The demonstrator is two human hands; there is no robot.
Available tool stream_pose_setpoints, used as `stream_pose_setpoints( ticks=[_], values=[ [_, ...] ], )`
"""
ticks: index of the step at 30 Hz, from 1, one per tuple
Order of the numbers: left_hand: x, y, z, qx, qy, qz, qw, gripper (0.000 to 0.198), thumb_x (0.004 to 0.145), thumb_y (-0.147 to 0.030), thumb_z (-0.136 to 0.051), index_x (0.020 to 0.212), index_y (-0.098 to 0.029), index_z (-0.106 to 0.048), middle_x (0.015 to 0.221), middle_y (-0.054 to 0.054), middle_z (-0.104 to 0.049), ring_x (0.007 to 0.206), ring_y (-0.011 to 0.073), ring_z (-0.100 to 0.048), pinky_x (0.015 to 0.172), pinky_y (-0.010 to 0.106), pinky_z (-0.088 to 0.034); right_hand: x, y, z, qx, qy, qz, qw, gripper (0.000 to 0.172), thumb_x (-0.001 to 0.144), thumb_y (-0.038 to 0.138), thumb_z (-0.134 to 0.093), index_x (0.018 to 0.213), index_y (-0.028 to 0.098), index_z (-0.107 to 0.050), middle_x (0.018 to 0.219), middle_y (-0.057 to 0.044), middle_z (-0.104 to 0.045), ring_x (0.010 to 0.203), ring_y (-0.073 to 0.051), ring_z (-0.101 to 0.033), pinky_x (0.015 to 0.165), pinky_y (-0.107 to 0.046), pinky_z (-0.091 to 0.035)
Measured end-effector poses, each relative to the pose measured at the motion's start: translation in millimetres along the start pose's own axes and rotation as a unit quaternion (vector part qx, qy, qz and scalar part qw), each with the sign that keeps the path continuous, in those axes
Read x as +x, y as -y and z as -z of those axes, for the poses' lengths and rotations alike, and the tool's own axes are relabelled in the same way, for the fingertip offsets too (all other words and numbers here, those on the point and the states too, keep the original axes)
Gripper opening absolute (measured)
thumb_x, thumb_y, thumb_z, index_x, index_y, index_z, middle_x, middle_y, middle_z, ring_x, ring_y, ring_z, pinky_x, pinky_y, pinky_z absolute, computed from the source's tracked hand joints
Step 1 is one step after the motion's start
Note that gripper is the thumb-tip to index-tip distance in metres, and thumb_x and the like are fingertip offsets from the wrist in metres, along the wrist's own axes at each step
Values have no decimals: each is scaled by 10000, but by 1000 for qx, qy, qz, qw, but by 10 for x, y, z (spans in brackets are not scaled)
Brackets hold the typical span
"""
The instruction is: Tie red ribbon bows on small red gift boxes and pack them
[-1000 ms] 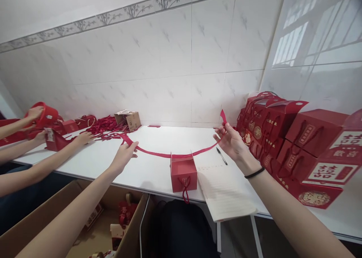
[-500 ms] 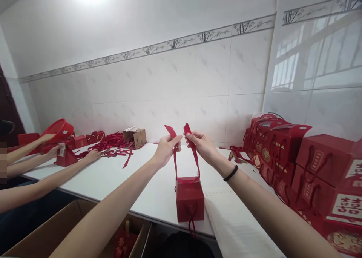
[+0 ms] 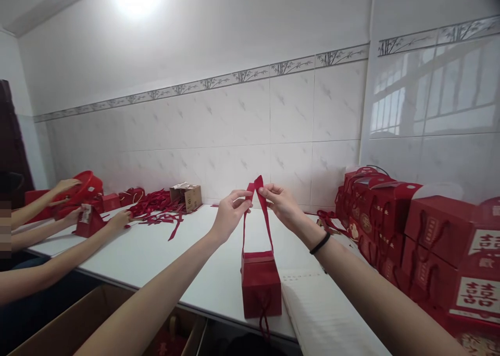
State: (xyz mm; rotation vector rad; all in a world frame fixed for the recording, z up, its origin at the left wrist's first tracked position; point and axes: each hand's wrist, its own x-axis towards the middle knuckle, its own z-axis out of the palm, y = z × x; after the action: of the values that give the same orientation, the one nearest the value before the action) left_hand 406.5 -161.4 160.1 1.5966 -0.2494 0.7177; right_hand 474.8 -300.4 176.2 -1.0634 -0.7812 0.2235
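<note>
A small red gift box (image 3: 261, 288) stands near the front edge of the white table, a twisted cord handle hanging down its near side. From its top rises a red ribbon (image 3: 267, 221), its two lengths pulled upward. My left hand (image 3: 231, 213) pinches one end of the ribbon. The other end is pinched between the thumb and fingers of my right hand (image 3: 282, 202), its tip sticking up. The two ends are close together above the box; I cannot tell whether they touch. A black band circles my right wrist.
Stacked red gift boxes (image 3: 385, 210) line the right side. A pile of red ribbons (image 3: 154, 205) lies beside a small cardboard box (image 3: 192, 197) at the back. Co-workers' hands (image 3: 119, 220) handle red items at left. An open carton (image 3: 89, 314) sits below the table edge.
My hands have drawn closer together, bringing the ribbon ends nearly together over the box. At left, a co-worker's hand has pulled back from the ribbon pile.
</note>
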Motion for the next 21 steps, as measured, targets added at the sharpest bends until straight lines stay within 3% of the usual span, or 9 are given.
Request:
stream_pose_setpoints(
  ticks=[4,6,8,11,13,16,18,21],
  values=[
    [-59,-78,-58,38,39,-47,997,229,732,-304,-652,925,-181,-660,1016,47,-594,808,140,-592,733,272,-490,-5,24,-67,-39,24,25,999,357,561,431,-810,659,166,-592,663,18,-585,641,-116,-522,663,-279,-406],
    [-72,-117,-91,50,47,-52,996,221,736,-322,-655,907,-182,-666,953,35,-600,744,128,-590,705,266,-489,-14,39,-99,-84,33,31,995,355,592,436,-784,675,165,-570,661,12,-586,648,-130,-542,650,-286,-416],
    [-70,-139,-108,54,34,-45,997,198,726,-330,-665,848,-175,-673,848,20,-600,620,104,-563,642,262,-481,-24,50,-108,-121,3,31,992,387,584,411,-789,785,176,-557,722,1,-597,705,-156,-571,660,-298,-439],
    [-59,-140,-105,41,20,-34,998,170,710,-321,-677,777,-165,-668,699,-1,-589,539,96,-534,606,263,-467,-30,50,-74,-107,-45,13,993,643,551,347,-820,1063,207,-457,876,-26,-608,822,-186,-597,732,-334,-476],
    [-59,-125,-97,23,26,-18,999,177,715,-322,-673,789,-162,-655,611,-12,-580,551,111,-548,620,269,-470,-29,47,-40,-68,-39,2,997,735,556,333,-820,1143,205,-396,869,-22,-611,838,-184,-598,773,-345,-480],
    [-69,-93,-104,-27,37,14,999,193,727,-320,-665,824,-156,-632,628,-5,-610,592,118,-576,654,282,-482,-45,47,-13,-52,-56,37,996,639,589,342,-796,1107,190,-453,761,14,-604,794,-166,-588,780,-331,-469],
    [-74,-73,-121,-83,41,45,995,175,726,-298,-664,810,-150,-622,689,7,-629,627,119,-597,691,295,-491,-92,50,-9,-87,-69,92,990,458,632,346,-767,997,190,-538,740,14,-606,770,-162,-585,781,-330,-459],
    [-71,-52,-137,-175,16,106,979,127,708,-232,-672,764,-146,-597,712,18,-638,649,120,-615,714,296,-495,-232,43,17,-198,-18,190,962,172,734,342,-689,796,201,-615,784,-18,-638,791,-179,-590,787,-348,-450]
  ],
)
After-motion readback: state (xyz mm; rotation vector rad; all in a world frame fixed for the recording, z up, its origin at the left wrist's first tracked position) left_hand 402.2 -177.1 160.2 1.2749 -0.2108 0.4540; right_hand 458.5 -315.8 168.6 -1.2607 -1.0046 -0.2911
